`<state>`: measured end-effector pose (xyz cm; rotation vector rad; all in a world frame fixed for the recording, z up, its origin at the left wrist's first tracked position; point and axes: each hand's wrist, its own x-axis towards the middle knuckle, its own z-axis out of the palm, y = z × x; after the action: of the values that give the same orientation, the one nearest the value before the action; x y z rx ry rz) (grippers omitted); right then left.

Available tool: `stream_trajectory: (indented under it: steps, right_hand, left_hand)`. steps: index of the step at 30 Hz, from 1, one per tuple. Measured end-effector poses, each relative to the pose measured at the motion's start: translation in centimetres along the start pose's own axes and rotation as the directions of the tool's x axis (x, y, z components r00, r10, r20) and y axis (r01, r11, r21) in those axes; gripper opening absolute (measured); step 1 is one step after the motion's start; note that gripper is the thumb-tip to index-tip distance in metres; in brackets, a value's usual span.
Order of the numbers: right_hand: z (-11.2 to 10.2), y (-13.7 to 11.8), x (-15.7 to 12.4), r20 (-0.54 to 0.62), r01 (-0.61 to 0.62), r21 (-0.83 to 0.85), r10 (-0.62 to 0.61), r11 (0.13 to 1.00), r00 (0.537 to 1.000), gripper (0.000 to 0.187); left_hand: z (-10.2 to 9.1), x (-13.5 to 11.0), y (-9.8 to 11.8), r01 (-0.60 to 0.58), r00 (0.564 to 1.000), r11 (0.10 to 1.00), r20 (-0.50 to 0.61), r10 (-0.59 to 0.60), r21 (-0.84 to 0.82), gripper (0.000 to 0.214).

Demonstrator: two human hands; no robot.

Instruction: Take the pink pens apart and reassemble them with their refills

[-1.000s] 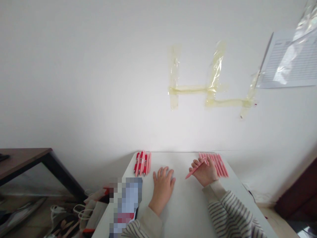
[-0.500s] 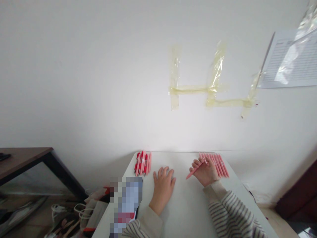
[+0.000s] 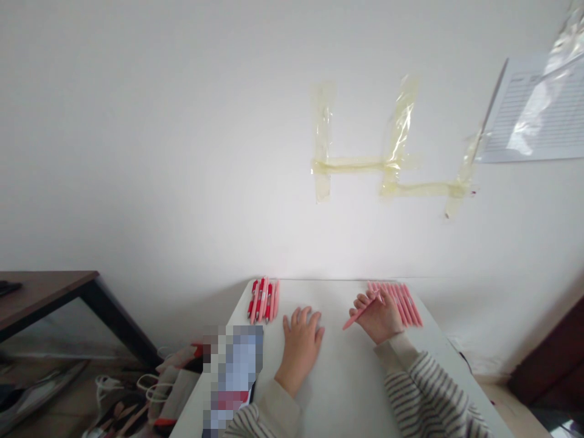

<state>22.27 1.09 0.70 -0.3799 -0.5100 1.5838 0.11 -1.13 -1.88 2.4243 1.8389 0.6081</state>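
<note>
My right hand (image 3: 378, 319) is closed around a pink pen (image 3: 356, 316) whose tip points left and down over the white table (image 3: 337, 389). Just right of that hand lies a row of several pink pens (image 3: 404, 302), side by side near the table's far edge. My left hand (image 3: 300, 340) lies flat on the table with its fingers spread and nothing in it. A smaller bunch of red and pink pens (image 3: 263, 300) lies at the far left of the table, a little beyond my left hand.
A blurred-out flat object (image 3: 232, 380) lies on the table's left edge. A dark wooden side table (image 3: 50, 298) stands at left, with bags and cables (image 3: 137, 401) on the floor beside it. Yellowed tape strips (image 3: 387, 164) and a taped paper sheet (image 3: 533, 112) are on the wall.
</note>
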Motion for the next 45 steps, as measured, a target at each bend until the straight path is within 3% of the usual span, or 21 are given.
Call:
stream_trajectory:
  steps: [4, 8, 17, 24, 30, 37, 40, 42, 45]
  right_hand:
    - [0.3, 0.0, -0.3, 0.019, -0.057, 0.138, 0.055, 0.989, 0.998, 0.029]
    - [0.3, 0.0, -0.2, 0.015, -0.074, 0.174, 0.072, 0.982, 0.997, 0.027]
    - [0.2, 0.1, -0.1, 0.017, -0.069, 0.160, 0.067, 0.985, 0.998, 0.026]
    - [0.4, 0.0, -0.1, 0.009, -0.036, 0.126, 0.035, 0.991, 0.999, 0.036]
    - [-0.2, 0.0, 0.3, -0.049, -0.020, 0.069, 0.023, 0.997, 0.999, 0.030]
    - [-0.6, -0.4, 0.4, -0.118, 0.033, -0.144, -0.051, 0.989, 0.992, 0.042]
    - [-0.8, -0.7, 0.4, -0.125, 0.097, -0.284, -0.137, 0.954, 0.983, 0.054]
    - [-1.2, -0.7, 0.6, -0.137, 0.153, -0.423, -0.230, 0.893, 0.963, 0.064]
    - [-2.1, -0.8, 1.1, -0.150, 0.222, -0.647, -0.408, 0.729, 0.900, 0.073]
  left_hand:
    - [0.3, 0.0, -0.2, -0.008, 1.000, 1.000, -0.012, 0.009, 0.014, 0.037]
    - [0.3, 0.0, -0.3, -0.012, 1.000, 1.000, -0.013, 0.012, 0.007, 0.037]
    - [0.4, 0.1, -0.3, -0.009, 1.000, 1.000, -0.012, 0.009, 0.020, 0.037]
    - [0.4, 0.0, -0.4, -0.012, 1.000, 1.000, -0.012, 0.013, 0.019, 0.038]
    - [0.2, 0.0, -0.3, -0.015, 1.000, 0.999, -0.005, 0.015, 0.030, 0.037]
    - [0.3, 0.0, -0.4, -0.014, 1.000, 0.999, -0.014, 0.014, 0.033, 0.037]
    - [0.2, 0.0, -0.4, -0.009, 1.000, 1.000, -0.004, 0.009, 0.021, 0.037]
    - [0.2, 0.0, -0.4, -0.006, 1.000, 1.000, -0.002, 0.006, 0.017, 0.037]
    - [0.2, 0.0, -0.3, -0.003, 1.000, 1.000, -0.002, 0.003, 0.009, 0.037]
